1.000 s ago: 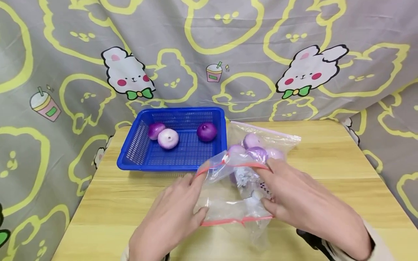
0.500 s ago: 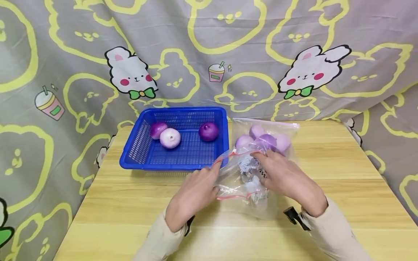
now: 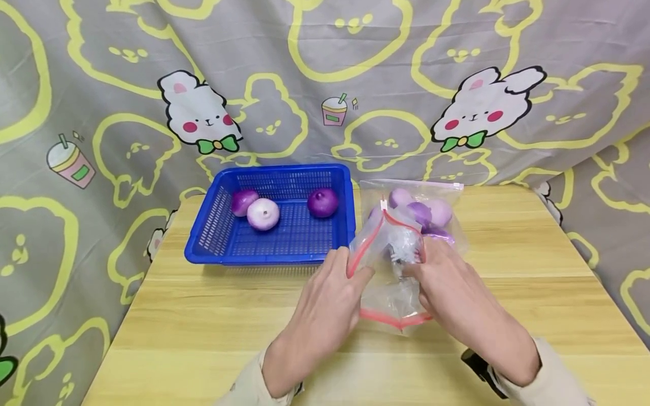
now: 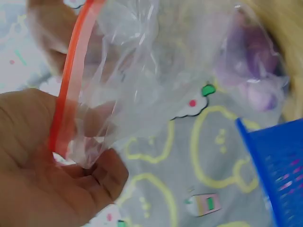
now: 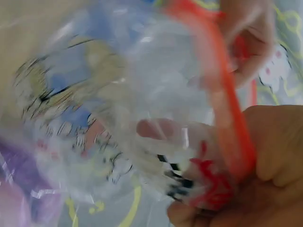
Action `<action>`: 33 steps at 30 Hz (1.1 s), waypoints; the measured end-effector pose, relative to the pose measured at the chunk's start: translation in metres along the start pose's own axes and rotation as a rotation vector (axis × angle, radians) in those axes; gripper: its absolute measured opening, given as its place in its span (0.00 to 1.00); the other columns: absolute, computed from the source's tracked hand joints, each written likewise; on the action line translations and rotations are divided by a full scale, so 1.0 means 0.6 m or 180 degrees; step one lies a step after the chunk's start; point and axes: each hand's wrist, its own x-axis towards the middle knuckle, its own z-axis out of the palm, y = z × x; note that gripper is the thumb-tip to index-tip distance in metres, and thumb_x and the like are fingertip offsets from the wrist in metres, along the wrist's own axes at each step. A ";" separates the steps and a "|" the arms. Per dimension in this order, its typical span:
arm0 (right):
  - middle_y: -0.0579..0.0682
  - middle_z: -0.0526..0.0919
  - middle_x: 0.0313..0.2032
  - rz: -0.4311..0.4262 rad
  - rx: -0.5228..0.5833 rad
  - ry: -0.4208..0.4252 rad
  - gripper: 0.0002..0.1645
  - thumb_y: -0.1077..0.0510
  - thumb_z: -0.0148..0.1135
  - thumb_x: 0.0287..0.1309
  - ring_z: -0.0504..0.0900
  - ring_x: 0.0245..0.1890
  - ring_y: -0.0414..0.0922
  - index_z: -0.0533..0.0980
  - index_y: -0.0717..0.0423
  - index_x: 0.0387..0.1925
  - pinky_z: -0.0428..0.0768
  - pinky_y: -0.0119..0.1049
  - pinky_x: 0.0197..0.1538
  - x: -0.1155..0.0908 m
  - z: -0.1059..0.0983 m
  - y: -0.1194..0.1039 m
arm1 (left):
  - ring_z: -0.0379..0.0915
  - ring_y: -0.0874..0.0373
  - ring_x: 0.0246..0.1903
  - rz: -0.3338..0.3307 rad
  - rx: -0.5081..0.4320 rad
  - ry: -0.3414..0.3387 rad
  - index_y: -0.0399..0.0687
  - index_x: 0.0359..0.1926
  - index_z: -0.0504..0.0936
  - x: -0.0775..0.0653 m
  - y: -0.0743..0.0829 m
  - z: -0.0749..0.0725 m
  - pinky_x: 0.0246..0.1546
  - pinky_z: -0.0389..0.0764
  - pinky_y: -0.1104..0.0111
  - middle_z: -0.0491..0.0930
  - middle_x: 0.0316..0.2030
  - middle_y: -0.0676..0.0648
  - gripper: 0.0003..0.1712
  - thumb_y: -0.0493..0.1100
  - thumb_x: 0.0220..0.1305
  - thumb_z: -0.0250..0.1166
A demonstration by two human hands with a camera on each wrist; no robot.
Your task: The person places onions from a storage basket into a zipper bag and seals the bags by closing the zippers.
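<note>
A clear zip bag with a red seal strip (image 3: 396, 323) is spread wide between both hands, its mouth facing up towards me and its white slider at the far corner. My left hand (image 3: 322, 316) grips the left side of the red rim, thumb inside; the left wrist view shows its curled fingers (image 4: 111, 177) at the plastic. My right hand (image 3: 467, 304) grips the opposite side, with black-and-red print (image 5: 208, 184) showing at its fingers. Behind lies a second clear bag with a pink seal (image 3: 437, 185), holding several purple onions (image 3: 439, 213), partly hidden by the red-rimmed bag.
A blue plastic basket (image 3: 269, 259) stands left of the bags on the wooden table (image 3: 178, 344). In it are a pale onion (image 3: 263, 214) and two darker purple onions (image 3: 323, 203). A grey patterned curtain (image 3: 284, 51) hangs right behind the table.
My left hand has moved right, carrying its side of the red-rimmed bag. The bag's mouth has turned, bringing the slider to the far corner, and it overlaps the onion bag differently.
</note>
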 end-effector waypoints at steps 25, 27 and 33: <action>0.50 0.64 0.63 -0.0277 0.0673 -0.1065 0.31 0.55 0.75 0.49 0.76 0.35 0.34 0.75 0.40 0.57 0.79 0.37 0.39 0.001 -0.085 0.046 | 0.76 0.47 0.50 -0.0624 -0.0515 -0.1955 0.49 0.67 0.70 0.017 -0.045 -0.008 0.50 0.80 0.54 0.74 0.54 0.41 0.43 0.50 0.52 0.77; 0.48 0.66 0.63 -0.0219 0.0700 -0.1031 0.26 0.44 0.72 0.56 0.73 0.29 0.29 0.76 0.39 0.56 0.78 0.35 0.36 0.002 -0.087 0.048 | 0.76 0.49 0.46 -0.0552 -0.0576 -0.1969 0.51 0.69 0.68 0.021 -0.055 -0.007 0.49 0.80 0.56 0.74 0.51 0.44 0.45 0.50 0.52 0.77; 0.43 0.66 0.68 0.0013 0.0971 -0.0808 0.46 0.25 0.67 0.47 0.79 0.49 0.42 0.71 0.39 0.66 0.78 0.50 0.49 -0.004 -0.086 0.047 | 0.75 0.53 0.44 -0.0401 -0.0695 -0.1982 0.53 0.66 0.72 0.028 -0.080 0.002 0.46 0.80 0.59 0.75 0.49 0.48 0.40 0.51 0.53 0.77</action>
